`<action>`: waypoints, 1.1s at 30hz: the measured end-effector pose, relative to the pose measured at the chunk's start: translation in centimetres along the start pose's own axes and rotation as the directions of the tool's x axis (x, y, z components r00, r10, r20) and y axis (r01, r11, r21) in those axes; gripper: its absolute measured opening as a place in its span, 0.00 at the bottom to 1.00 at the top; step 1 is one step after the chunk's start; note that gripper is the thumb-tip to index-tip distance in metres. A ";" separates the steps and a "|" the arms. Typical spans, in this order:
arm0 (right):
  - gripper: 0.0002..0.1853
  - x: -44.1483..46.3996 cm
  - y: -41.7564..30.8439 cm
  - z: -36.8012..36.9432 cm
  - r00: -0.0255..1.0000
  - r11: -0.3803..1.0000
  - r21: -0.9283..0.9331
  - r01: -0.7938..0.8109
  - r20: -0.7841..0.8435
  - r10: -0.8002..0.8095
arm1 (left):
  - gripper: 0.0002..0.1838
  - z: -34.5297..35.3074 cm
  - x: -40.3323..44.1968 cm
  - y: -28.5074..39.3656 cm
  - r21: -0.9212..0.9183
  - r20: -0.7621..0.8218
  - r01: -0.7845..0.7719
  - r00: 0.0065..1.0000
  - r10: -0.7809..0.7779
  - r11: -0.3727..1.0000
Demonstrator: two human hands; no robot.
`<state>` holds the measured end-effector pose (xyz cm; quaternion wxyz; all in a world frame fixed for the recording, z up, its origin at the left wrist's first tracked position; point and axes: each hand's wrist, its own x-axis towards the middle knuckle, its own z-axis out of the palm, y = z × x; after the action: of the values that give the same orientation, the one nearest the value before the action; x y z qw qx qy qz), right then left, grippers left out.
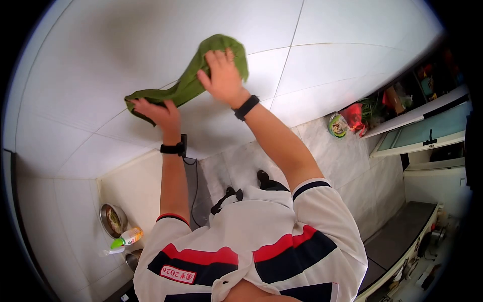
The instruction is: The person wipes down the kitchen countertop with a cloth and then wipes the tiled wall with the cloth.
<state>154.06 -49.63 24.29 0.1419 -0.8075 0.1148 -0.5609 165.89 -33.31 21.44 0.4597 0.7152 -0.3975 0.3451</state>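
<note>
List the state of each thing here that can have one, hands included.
Green cloth: bunched lengthwise, against the white tiled wall.
Left hand: open, on the cloth's lower end.
Right hand: open, on its upper end.
Metal bowl: uncovered, with contents.
Spray bottle: beside the bowl; upright or lying, cannot tell.
Glass-panelled door: open or shut, cannot tell.

Apparently a kitchen, with white tiled wall (126, 45), pale counter (133, 183), metal bowl (104, 221), bottle (132, 235) and crowded shelves (417, 83)
</note>
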 end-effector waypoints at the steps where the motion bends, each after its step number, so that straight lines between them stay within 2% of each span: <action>1: 0.25 0.5 1.5 -1.8 0.999 0.997 -0.068 -0.033 -0.013 0.032 | 0.42 2.3 -0.3 1.2 0.040 -0.031 -0.022 0.999 0.023 0.999; 4: 0.28 1.0 5.6 -4.6 0.993 0.969 -0.231 -0.084 -0.104 0.061 | 0.43 7.0 -1.5 3.3 0.099 0.005 -0.081 0.997 0.081 0.992; 5: 0.30 1.0 7.5 -5.5 0.994 0.976 -0.213 -0.048 -0.103 0.027 | 0.42 8.4 -1.7 4.4 0.100 -0.013 -0.096 0.995 0.097 0.990; 6: 0.32 0.8 9.2 -6.5 0.994 0.971 -0.228 -0.075 -0.090 0.056 | 0.41 9.6 -2.0 5.8 0.115 0.026 -0.109 0.994 0.107 0.987; 8: 0.33 -0.3 12.5 -8.2 0.983 0.908 -0.399 -0.130 -0.169 0.067 | 0.39 11.5 -2.2 8.9 0.151 0.103 -0.136 0.987 0.121 0.979; 10: 0.37 -2.8 16.4 -8.7 0.966 0.864 -0.448 -0.229 -0.216 0.144 | 0.38 12.7 -2.1 12.4 0.168 0.300 -0.170 0.947 0.114 0.971; 11: 0.40 -4.4 18.2 -9.0 0.964 0.881 -0.405 -0.243 -0.197 0.175 | 0.38 13.0 -2.1 13.9 0.175 0.394 -0.186 0.913 0.104 0.967; 12: 0.40 -5.8 20.0 -9.6 0.968 0.873 -0.434 -0.222 -0.204 0.145 | 0.37 13.6 -2.0 15.3 0.135 0.413 -0.223 0.898 0.150 0.966; 14: 0.39 -7.0 21.1 -11.5 0.964 0.844 -0.466 -0.267 -0.146 0.224 | 0.34 14.8 -1.8 17.3 0.052 0.450 -0.295 0.860 0.241 0.954; 17: 0.39 -8.1 21.7 -12.2 0.944 0.882 -0.340 -0.326 -0.165 0.285 | 0.30 16.0 -2.4 18.1 -0.003 0.375 -0.347 0.869 0.323 0.938; 20: 0.39 -6.0 18.5 -11.6 0.918 0.911 -0.202 -0.358 -0.252 0.305 | 0.30 14.9 -1.8 17.2 -0.120 0.391 -0.300 0.862 0.323 0.946; 21: 0.41 -5.7 17.9 -10.8 0.929 0.923 -0.201 -0.329 -0.244 0.278 | 0.28 14.3 -1.7 16.6 -0.054 0.365 -0.309 0.879 0.307 0.950; 24: 0.37 -4.3 13.8 -7.6 0.974 0.965 -0.213 -0.154 -0.196 0.113 | 0.25 11.0 -0.9 13.2 0.116 0.245 -0.312 0.929 0.278 0.943; 26: 0.29 -3.9 11.1 -4.6 0.981 0.975 -0.177 -0.131 -0.168 0.101 | 0.32 8.7 -0.8 9.5 0.198 0.194 -0.268 0.954 0.230 0.943; 28: 0.25 -3.0 7.2 -2.3 0.989 0.983 -0.164 -0.087 -0.130 0.066 | 0.36 5.8 -0.7 5.3 0.246 0.130 -0.211 0.974 0.183 0.946; 29: 0.26 -3.1 5.7 -1.0 0.991 0.984 -0.156 -0.086 -0.119 0.067 | 0.42 4.6 -1.0 2.9 0.302 0.136 -0.212 0.975 0.178 0.930; 32: 0.26 -2.7 1.2 2.8 0.986 0.983 -0.181 0.041 -0.152 -0.069 | 0.43 0.8 -1.5 -2.2 0.378 0.085 -0.099 0.994 0.072 0.920; 33: 0.26 -2.9 -0.2 4.0 0.990 0.982 -0.184 0.049 -0.118 -0.072 | 0.44 -0.4 -1.6 -3.5 0.381 0.102 -0.078 0.994 0.042 0.921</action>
<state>156.86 -48.06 20.46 0.0435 -0.7837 0.1491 -0.6015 168.26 -31.60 18.89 0.2809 0.7941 -0.3643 0.3971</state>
